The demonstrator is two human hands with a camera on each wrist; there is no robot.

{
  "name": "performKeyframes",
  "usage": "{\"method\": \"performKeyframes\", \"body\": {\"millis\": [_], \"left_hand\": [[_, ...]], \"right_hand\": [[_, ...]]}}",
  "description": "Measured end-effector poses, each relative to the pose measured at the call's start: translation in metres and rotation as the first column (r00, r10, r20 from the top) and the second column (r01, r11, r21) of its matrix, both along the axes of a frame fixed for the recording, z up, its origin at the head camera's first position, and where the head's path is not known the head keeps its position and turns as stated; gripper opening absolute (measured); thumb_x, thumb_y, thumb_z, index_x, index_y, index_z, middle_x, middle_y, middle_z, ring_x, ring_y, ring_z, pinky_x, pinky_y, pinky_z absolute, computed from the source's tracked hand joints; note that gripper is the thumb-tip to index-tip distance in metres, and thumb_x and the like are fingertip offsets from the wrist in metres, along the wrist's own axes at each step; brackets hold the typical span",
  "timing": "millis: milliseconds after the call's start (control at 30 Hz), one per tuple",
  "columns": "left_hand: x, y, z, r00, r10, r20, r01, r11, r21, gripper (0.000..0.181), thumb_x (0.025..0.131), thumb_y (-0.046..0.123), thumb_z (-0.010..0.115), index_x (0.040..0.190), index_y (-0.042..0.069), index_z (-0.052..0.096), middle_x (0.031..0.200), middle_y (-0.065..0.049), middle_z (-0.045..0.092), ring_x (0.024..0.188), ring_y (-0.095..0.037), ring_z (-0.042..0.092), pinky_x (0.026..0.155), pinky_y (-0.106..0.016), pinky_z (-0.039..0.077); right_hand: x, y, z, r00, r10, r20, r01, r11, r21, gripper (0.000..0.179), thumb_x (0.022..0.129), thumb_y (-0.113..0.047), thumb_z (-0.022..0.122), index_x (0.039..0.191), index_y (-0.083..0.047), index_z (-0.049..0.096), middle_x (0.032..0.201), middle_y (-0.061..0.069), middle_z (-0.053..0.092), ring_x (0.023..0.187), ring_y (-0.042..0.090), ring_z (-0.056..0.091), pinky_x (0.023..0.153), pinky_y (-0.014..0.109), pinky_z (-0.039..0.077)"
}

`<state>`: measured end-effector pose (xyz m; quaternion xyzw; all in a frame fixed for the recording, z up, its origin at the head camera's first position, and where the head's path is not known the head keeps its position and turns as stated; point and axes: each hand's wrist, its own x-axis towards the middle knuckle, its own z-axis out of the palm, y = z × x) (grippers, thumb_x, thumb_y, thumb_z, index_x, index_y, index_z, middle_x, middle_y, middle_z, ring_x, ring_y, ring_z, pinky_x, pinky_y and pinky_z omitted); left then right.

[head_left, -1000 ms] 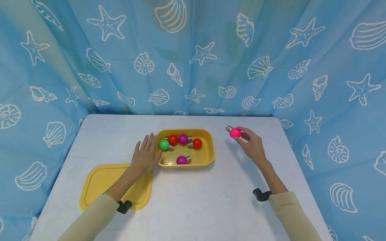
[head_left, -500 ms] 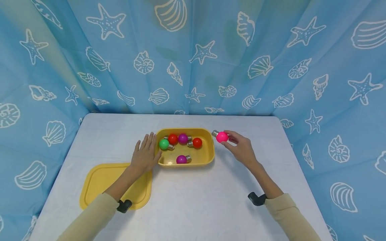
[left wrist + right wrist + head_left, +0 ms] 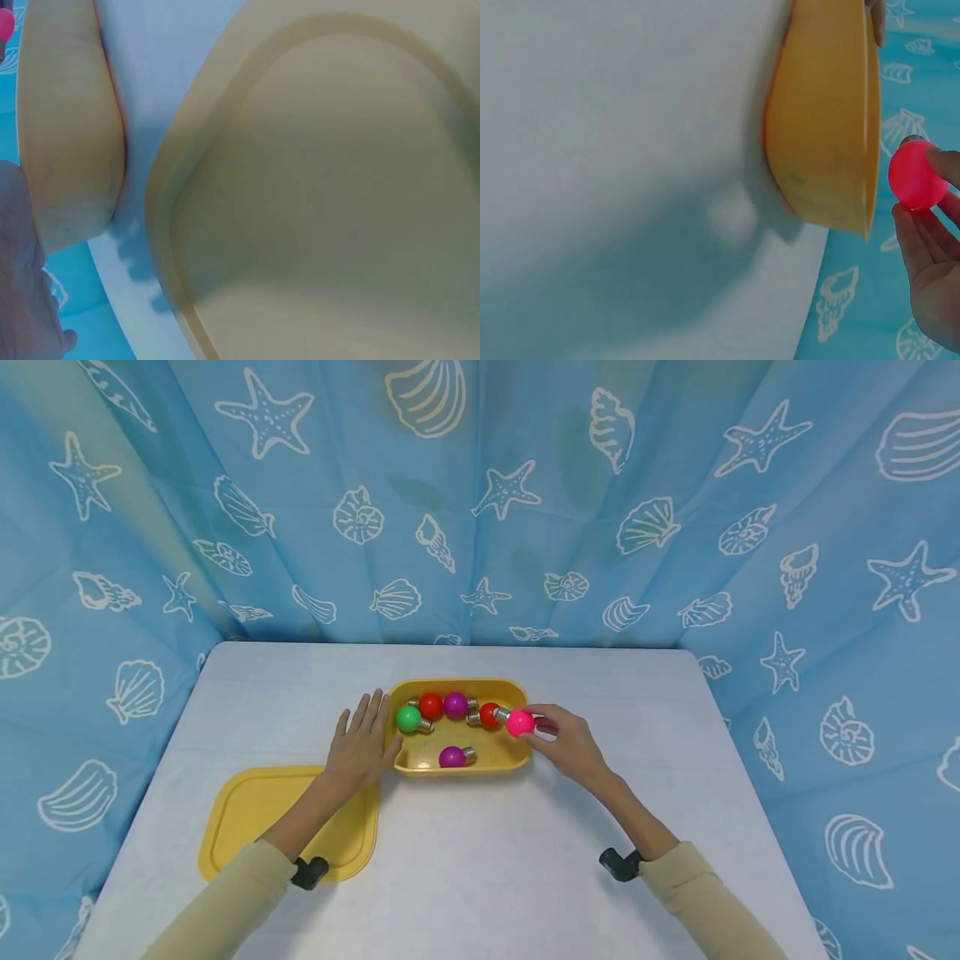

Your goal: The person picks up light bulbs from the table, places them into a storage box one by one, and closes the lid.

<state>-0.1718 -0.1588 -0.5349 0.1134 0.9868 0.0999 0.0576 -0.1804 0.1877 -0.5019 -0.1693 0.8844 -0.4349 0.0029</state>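
My right hand [image 3: 572, 745] pinches a pink light bulb [image 3: 520, 723] by its round globe, the metal screw base pointing left, over the right end of a yellow plastic tub [image 3: 491, 763]. In the right wrist view the pink globe [image 3: 916, 177] sits between thumb and fingers, above the tub's rim. Inside the tub lie two red bulbs [image 3: 431, 706], two purple bulbs [image 3: 455, 705] and a green bulb [image 3: 408, 719]. My left hand [image 3: 360, 743] has its fingers straight and rests against the tub's left edge, thumb at the rim.
A yellow lid [image 3: 262, 810] lies flat on the white table [image 3: 495, 868], partly under the left forearm. A blue curtain [image 3: 480, 510] printed with shells and starfish hangs behind the table and at both sides.
My right hand has moved left with the pink bulb, from the table's right side to over the tub's right end. My left hand has stayed in place.
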Motion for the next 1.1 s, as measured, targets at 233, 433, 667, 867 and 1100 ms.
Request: {"method": "performKeyframes", "body": {"millis": [233,433,667,867,1100], "left_hand": [[0.000,-0.001,0.001,1.000,-0.008,0.003,0.008,1.000,-0.002,0.075,0.104,0.041,0.041,0.158,-0.002,0.011,0.165,-0.019,0.008,0.151,-0.036,0.005,0.119,-0.056,0.007],[0.000,-0.001,0.001,1.000,-0.007,0.015,0.007,1.000,-0.007,0.076,0.104,0.042,0.040,0.159,-0.001,0.009,0.165,-0.018,0.007,0.151,-0.034,0.004,0.119,-0.055,0.005],[0.000,0.000,0.002,1.000,-0.007,0.015,0.007,1.000,-0.008,0.076,0.104,0.042,0.040,0.159,-0.001,0.009,0.165,-0.018,0.007,0.151,-0.035,0.003,0.119,-0.055,0.005],[0.000,-0.001,0.001,1.000,-0.014,0.016,0.014,1.000,-0.006,0.076,0.104,0.042,0.040,0.158,-0.001,0.008,0.165,-0.018,0.006,0.151,-0.035,0.003,0.119,-0.056,0.006],[0.000,-0.001,0.002,1.000,-0.014,0.013,0.014,1.000,-0.009,0.077,0.104,0.042,0.041,0.158,-0.002,0.009,0.165,-0.019,0.007,0.151,-0.036,0.004,0.119,-0.056,0.006]], "right_hand": [[-0.002,-0.012,-0.012,0.999,0.018,0.050,-0.020,0.999,0.049,0.045,0.085,-0.007,0.080,0.127,-0.003,0.065,0.123,0.013,0.066,0.110,0.029,0.064,0.089,0.042,0.055],[-0.006,-0.017,-0.015,0.997,0.030,0.065,-0.037,0.992,0.120,0.044,0.084,-0.012,0.082,0.126,-0.005,0.067,0.118,0.009,0.069,0.104,0.026,0.065,0.086,0.037,0.057],[-0.011,-0.026,-0.014,0.995,0.056,0.082,-0.069,0.983,0.172,0.041,0.085,-0.013,0.081,0.124,-0.005,0.069,0.116,0.009,0.070,0.105,0.026,0.065,0.087,0.037,0.056],[-0.014,-0.036,-0.017,0.992,0.075,0.105,-0.096,0.973,0.209,0.040,0.085,-0.012,0.081,0.123,-0.004,0.069,0.114,0.009,0.068,0.101,0.023,0.064,0.084,0.032,0.057],[-0.017,-0.044,-0.020,0.991,0.069,0.111,-0.099,0.954,0.284,0.040,0.084,-0.014,0.082,0.122,-0.007,0.070,0.109,0.005,0.067,0.097,0.019,0.059,0.082,0.029,0.056]]}}
